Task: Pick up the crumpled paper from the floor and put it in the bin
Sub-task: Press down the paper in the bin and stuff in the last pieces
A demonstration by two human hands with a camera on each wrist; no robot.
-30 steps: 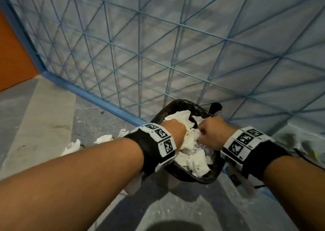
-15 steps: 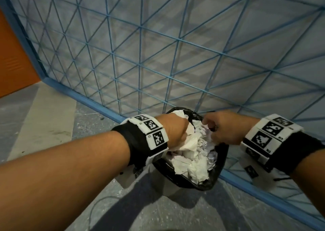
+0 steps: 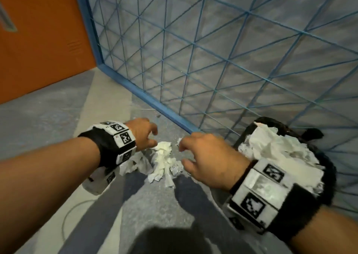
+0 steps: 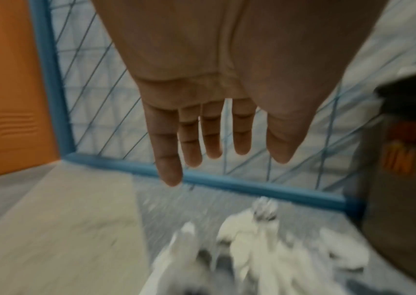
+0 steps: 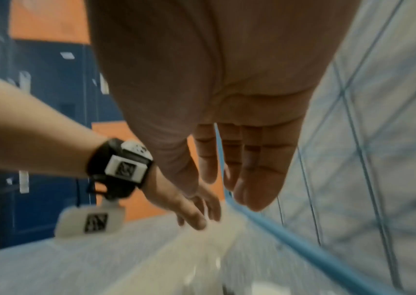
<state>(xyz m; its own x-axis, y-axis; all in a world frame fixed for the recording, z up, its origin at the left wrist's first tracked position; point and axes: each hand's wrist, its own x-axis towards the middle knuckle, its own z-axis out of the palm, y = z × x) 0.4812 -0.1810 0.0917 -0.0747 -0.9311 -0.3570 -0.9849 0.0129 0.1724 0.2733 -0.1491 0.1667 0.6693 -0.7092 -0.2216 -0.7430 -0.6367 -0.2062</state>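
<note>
Several pieces of white crumpled paper lie on the grey floor between my hands, blurred in the left wrist view as crumpled paper. My left hand hovers above their left side, fingers straight and empty, as the left hand shows. My right hand hovers over their right side, fingers spread and empty, seen too as the right hand. The bin, black-lined and heaped with white paper, stands at the right behind my right wrist.
A blue wire-mesh panel with a blue bottom rail runs just behind the paper and the bin. An orange wall closes the left. Grey and beige floor spreads to the left and front.
Both hands have left the bin, where they gripped paper, and moved left and down over the paper on the floor. Their fingers have opened. The view has swung left.
</note>
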